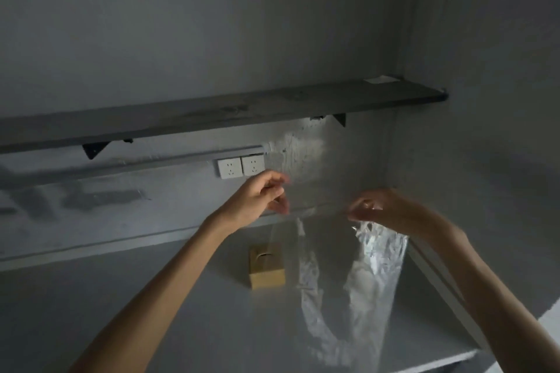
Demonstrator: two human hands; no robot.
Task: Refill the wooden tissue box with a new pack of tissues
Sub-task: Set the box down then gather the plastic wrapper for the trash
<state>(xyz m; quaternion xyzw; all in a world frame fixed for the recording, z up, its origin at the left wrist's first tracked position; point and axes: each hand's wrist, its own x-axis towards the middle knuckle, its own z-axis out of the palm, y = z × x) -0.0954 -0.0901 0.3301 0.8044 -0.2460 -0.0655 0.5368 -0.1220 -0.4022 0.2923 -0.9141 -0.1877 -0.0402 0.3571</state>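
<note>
- My left hand [260, 195] and right hand [374, 206] each pinch the clear plastic wrap [348, 266], stretched between them.
- Wooden box [266, 266] sits on the bench [151, 297], at seven o'clock from the wrap.
- Best I pull apart evenly, I think, clear of the box.

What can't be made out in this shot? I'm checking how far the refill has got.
Head view:
- Clear plastic bag: blur and glare hide any contents.
- Wooden tissue box: small, dim; fullness unclear.
- Left hand, right hand: fingertips motion-blurred.
- Shelf: left end cut off.

Tan tissue box [266, 266], clear wrapper [348, 281]
</note>
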